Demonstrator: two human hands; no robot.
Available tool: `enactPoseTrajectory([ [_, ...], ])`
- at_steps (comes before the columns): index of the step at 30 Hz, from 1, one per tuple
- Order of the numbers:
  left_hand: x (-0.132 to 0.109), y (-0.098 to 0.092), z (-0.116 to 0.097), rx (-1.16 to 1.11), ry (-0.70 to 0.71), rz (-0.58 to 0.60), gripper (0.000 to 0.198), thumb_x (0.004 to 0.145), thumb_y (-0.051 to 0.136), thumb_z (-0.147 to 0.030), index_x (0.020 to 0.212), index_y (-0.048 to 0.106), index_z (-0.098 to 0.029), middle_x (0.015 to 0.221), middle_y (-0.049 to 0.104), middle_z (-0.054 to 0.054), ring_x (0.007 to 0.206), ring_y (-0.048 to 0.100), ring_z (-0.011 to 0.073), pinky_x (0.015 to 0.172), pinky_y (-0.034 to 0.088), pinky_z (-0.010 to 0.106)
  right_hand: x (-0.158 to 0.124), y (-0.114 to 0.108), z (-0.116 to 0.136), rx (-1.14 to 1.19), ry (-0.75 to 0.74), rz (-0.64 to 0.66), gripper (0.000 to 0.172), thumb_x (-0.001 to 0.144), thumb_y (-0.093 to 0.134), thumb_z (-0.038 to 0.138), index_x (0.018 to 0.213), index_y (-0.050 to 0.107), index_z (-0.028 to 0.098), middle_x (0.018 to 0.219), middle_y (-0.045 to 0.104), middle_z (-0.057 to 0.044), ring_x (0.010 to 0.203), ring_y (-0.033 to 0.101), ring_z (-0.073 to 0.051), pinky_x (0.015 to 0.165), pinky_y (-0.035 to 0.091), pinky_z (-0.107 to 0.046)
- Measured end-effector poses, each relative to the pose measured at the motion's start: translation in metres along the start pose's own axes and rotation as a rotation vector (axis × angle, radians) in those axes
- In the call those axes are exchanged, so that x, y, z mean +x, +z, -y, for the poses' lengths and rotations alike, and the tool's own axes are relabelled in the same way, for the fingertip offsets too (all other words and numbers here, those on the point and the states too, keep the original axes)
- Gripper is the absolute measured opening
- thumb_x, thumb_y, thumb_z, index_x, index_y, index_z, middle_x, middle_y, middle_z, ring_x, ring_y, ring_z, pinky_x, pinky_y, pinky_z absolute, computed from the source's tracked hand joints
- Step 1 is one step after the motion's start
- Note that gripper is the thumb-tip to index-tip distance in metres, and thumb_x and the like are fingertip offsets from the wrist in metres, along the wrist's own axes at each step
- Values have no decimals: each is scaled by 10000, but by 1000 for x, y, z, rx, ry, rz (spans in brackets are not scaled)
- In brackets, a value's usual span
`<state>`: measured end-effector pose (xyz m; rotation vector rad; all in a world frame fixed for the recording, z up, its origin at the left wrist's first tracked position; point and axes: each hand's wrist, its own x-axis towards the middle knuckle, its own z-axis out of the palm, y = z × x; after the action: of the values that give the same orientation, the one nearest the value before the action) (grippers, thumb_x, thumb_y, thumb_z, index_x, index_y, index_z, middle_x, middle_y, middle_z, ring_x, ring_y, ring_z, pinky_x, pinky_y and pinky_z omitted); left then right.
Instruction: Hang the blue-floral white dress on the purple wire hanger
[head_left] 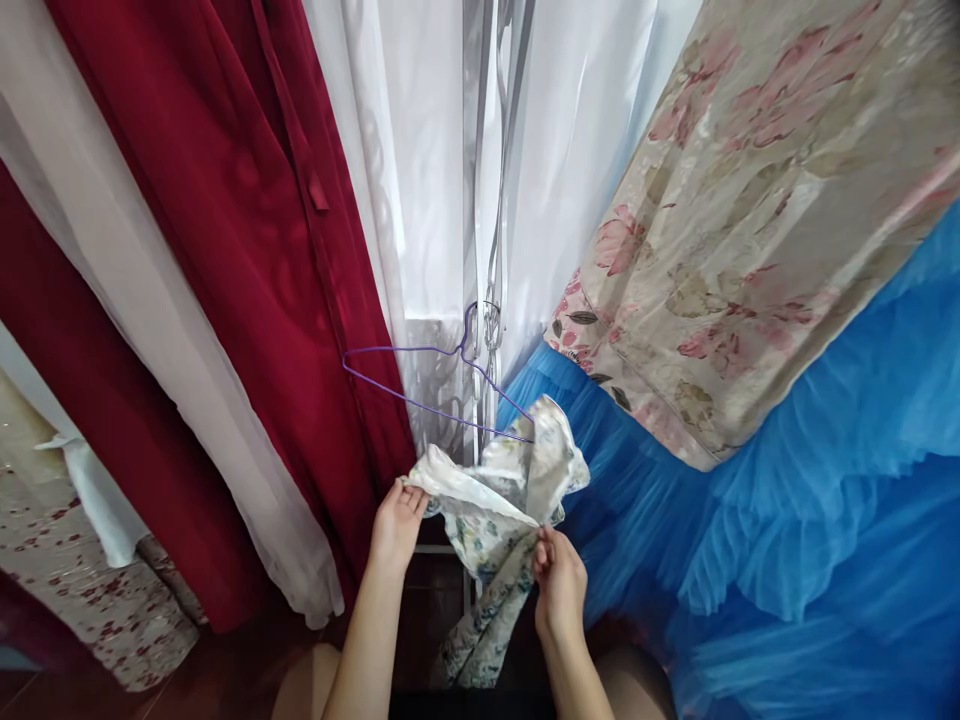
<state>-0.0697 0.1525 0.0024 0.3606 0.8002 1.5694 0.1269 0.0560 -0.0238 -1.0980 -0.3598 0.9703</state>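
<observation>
A pale floral-print garment (487,530) hangs partly from a purple wire hanger (405,400). One of its sides covers the hanger's right end, while the hanger's left end is bare. My left hand (403,515) pinches the garment's upper left edge between thumb and fingers. Lower and to the right, my right hand (559,580) is closed on the garment's edge near its middle. The lower part of the cloth drops in folds between my forearms. The hanger's hook meets a bunch of white and grey straps (491,200) behind it.
Long red cloth (247,230) and whitish cloth (150,250) hang on the left. White fabric (427,150) hangs behind the hanger. On the right are a beige floral garment (735,220) and layered blue tulle (787,540). Dark reddish floor (240,670) shows below.
</observation>
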Motion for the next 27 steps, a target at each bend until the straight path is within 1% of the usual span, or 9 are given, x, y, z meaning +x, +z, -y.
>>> enactPoseTrajectory([
  [2, -25, 2, 19, 25, -33, 59, 211, 780, 767, -318, 815, 632, -160, 854, 671, 67, 853, 660, 203, 849, 537, 376, 1, -21, -11, -41, -38, -155, 264, 770, 691, 460, 780, 614, 207, 582, 536, 33, 484, 438, -137, 454, 327, -254],
  [4, -53, 12, 33, 136, -10, 173, 293, 774, 785, -398, 892, 653, -164, 913, 667, 56, 876, 638, 189, 847, 509, 326, -1, -31, -12, -150, -107, -149, 307, 780, 697, 502, 858, 655, 209, 731, 649, -14, 621, 558, -181, 551, 430, -277],
  [7, -90, 34, 42, 390, 34, 409, 271, 876, 690, -438, 907, 645, -173, 809, 606, 13, 758, 568, 146, 738, 460, 248, -6, -25, 5, -299, -132, 170, 421, 843, 640, 609, 885, 717, 197, 922, 717, -64, 873, 630, -233, 793, 493, -327],
  [9, -102, 48, 41, 528, 89, 528, 254, 921, 632, -429, 897, 639, -176, 801, 592, 12, 754, 550, 149, 714, 442, 240, -12, -16, 22, -302, 1, 454, 523, 901, 536, 667, 905, 743, 187, 920, 725, -79, 920, 641, -247, 858, 490, -353],
  [13, -99, 56, 35, 725, 243, 540, 258, 947, 583, -426, 906, 641, -178, 846, 604, 30, 830, 569, 182, 776, 452, 261, -24, -6, 47, -279, 185, 784, 485, 868, 625, 641, 956, 752, 181, 863, 721, -64, 894, 648, -242, 838, 497, -345],
  [16, -93, 44, 36, 732, 260, 523, 255, 944, 584, -435, 1045, 625, -205, 956, 640, 50, 929, 607, 211, 847, 476, 289, -28, -7, 56, -253, 198, 886, 371, 769, 799, 507, 892, 741, 162, 790, 694, -32, 774, 620, -203, 765, 483, -302],
  [20, -101, 8, 49, 832, 83, 654, 504, 897, 653, -439, 1355, 558, -251, 1336, 611, 113, 1269, 551, 290, 1066, 426, 399, -24, -23, 70, -167, 249, 741, 360, 704, 847, 442, 894, 738, 157, 737, 667, -27, 666, 571, -175, 686, 459, -293],
  [23, -108, -22, 58, 1048, -111, 741, 448, 823, 726, -453, 1207, 707, -223, 1192, 710, 101, 1134, 638, 330, 988, 486, 422, -10, -43, 93, -187, 162, 663, 327, 651, 849, 441, 754, 724, 157, 642, 608, -21, 568, 484, -154, 562, 381, -275],
  [27, -106, -45, 51, 1210, -22, 697, 327, 739, 787, -421, 1000, 793, -224, 944, 747, 64, 911, 666, 302, 857, 517, 373, 39, -62, 141, -302, -152, 604, 348, 640, 778, 401, 492, 553, 181, 485, 433, 18, 483, 297, -107, 494, 205, -276],
])
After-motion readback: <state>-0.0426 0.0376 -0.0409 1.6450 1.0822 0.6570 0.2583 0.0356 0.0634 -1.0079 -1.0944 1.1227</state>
